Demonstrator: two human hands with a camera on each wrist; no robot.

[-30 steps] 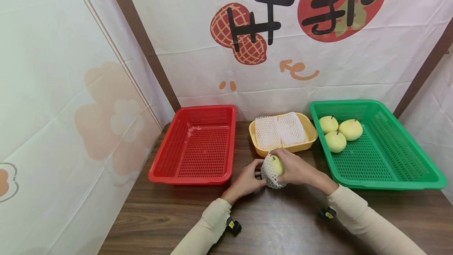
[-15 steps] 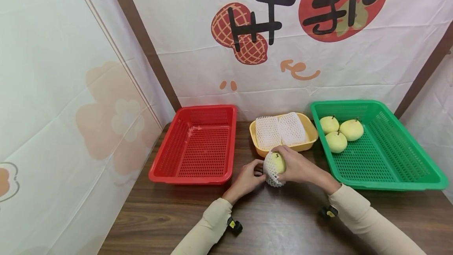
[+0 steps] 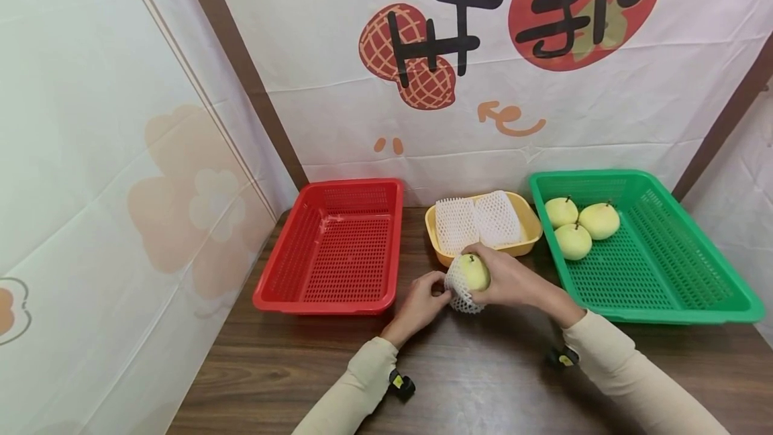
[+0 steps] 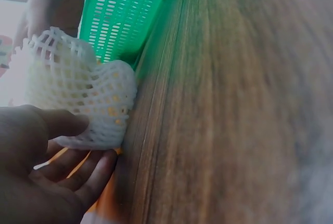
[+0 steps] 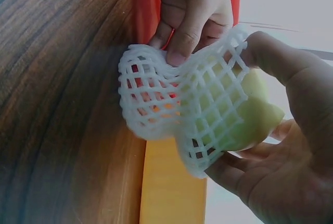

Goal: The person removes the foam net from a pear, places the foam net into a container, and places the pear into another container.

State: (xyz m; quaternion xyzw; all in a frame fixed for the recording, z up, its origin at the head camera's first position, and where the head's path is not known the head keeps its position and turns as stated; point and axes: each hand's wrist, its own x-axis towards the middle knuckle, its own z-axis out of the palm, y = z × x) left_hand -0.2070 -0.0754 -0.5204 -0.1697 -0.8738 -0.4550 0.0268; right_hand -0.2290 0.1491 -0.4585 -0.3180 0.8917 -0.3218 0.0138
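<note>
A pale yellow-green pear [image 3: 474, 272] sits partly inside a white foam fruit net [image 3: 460, 293], stem end up and bare, in front of the yellow tray. My right hand [image 3: 510, 278] grips the pear from the right, thumb and fingers around its sides at the net's open edge. From the left, my left hand [image 3: 421, 302] pinches the net's side between thumb and fingers. In the right wrist view the net [image 5: 148, 96] narrows at that pinch, and its lower end bulges out beyond the pear [image 5: 258, 107].
Behind the hands, a yellow tray [image 3: 532, 222] bears flattened white foam nets [image 3: 457, 223]. A red basket [image 3: 390, 254] stands to the left. The green basket [image 3: 694, 315] on the right holds several pears [image 3: 599, 221]. All stand on a dark wooden table [image 3: 284, 368] before a printed cloth.
The pear and net have risen slightly and tilted, with more of the pear's top facing me. My left fingers have moved from loosely around the net to pinching its side.
</note>
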